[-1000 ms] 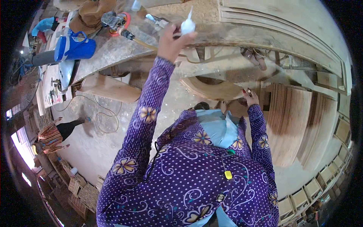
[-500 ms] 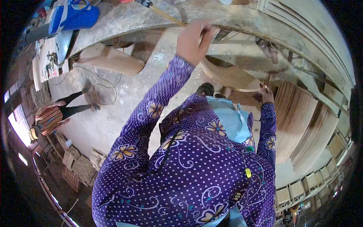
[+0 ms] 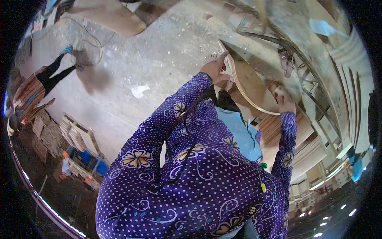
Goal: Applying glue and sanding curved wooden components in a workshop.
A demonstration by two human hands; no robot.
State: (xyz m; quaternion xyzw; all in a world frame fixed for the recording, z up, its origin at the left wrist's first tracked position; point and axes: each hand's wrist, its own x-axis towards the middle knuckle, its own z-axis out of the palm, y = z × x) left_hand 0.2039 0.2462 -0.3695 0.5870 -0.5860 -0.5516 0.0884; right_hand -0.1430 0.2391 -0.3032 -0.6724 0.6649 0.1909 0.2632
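A curved plywood panel [image 3: 250, 81] stands in front of my legs, its pale layered edge bowing toward me. My left hand [image 3: 215, 68] is closed on the panel's left end, one finger lying along the edge. At the other end my right hand [image 3: 285, 105] grips the panel's right side; its fingers are slightly blurred. Both arms are in purple floral sleeves, and a light blue cloth [image 3: 240, 133] hangs at my front.
Stacked curved wooden sheets [image 3: 288, 131] lie beside my right arm. A bench edge [image 3: 306, 51] runs along the upper right. At upper left are a curved board [image 3: 115, 18] and a cable [image 3: 97, 42]. Another person [image 3: 34, 91] stands at far left near wooden crates [image 3: 47, 133].
My left hand has come down from near the bench to the panel's left end. The view has shifted, so the bench and the blue container on it have left the upper left.
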